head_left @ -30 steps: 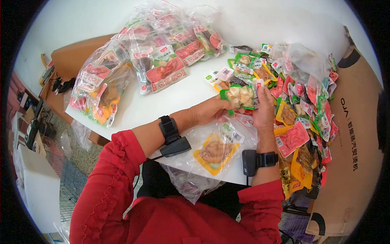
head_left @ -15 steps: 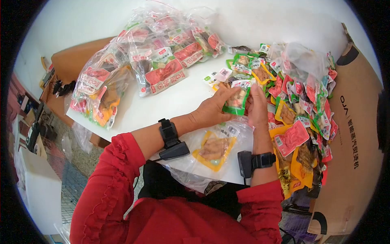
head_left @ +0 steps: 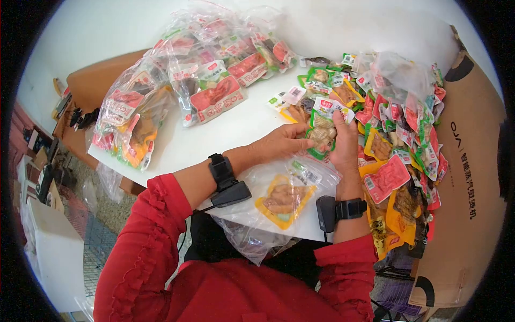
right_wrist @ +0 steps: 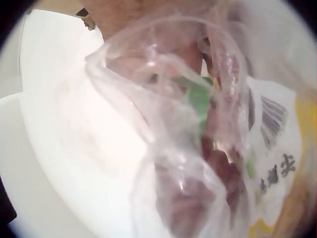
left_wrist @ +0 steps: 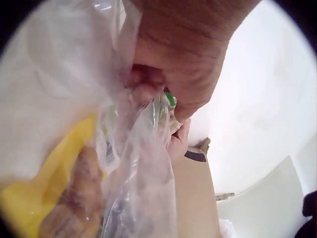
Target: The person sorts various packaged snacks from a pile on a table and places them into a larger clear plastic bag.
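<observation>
In the head view, a small green-edged food packet with pale pieces inside is held up over the near right part of the white table. My left hand pinches its left side, thumb across the front. On the right edge, my right hand grips it with the thumb up along the white top. Below both hands lies a clear zip bag holding a yellow-edged packet. In the left wrist view the bag's plastic runs up to the curled fingers; in the right wrist view plastic covers much of that hand.
A large heap of loose food packets covers the table's right side, with a crumpled clear bag on top. Filled clear bags stand at the back left. A tall cardboard box borders the heap on the right.
The green-edged packet has been turned between my hands: pale face first, then tilted with its label side showing, now upright with pale pieces facing me. Both hands stay over the clear bag.
</observation>
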The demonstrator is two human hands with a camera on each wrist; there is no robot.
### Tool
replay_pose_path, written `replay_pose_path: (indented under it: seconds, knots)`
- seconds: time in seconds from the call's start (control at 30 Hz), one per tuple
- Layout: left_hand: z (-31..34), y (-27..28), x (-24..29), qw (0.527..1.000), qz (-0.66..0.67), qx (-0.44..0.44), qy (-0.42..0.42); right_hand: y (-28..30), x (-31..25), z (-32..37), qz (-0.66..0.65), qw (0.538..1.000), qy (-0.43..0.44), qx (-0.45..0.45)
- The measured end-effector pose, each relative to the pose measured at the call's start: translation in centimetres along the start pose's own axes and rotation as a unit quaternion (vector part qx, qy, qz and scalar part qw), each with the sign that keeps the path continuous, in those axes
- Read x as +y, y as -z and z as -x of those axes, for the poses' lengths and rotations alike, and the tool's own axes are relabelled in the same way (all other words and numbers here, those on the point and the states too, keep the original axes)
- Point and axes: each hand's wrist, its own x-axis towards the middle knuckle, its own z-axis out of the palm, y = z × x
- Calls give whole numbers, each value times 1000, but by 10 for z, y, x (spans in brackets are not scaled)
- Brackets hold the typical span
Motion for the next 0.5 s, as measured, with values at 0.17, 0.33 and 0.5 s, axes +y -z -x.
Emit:
replay_pose_path:
  seconds: [0.17, 0.33, 0.5]
  knots:
    - [7, -3, 17, 995, -55, 1, 84, -1, -1, 1, 22, 999, 3, -24]
    - [0, -3, 3, 999, -32, -2, 31, 2, 0, 0, -9, 999, -20, -32]
    - [3, -1, 8, 998, -42, 18, 39, 2, -3, 1, -102, 991, -89, -19]
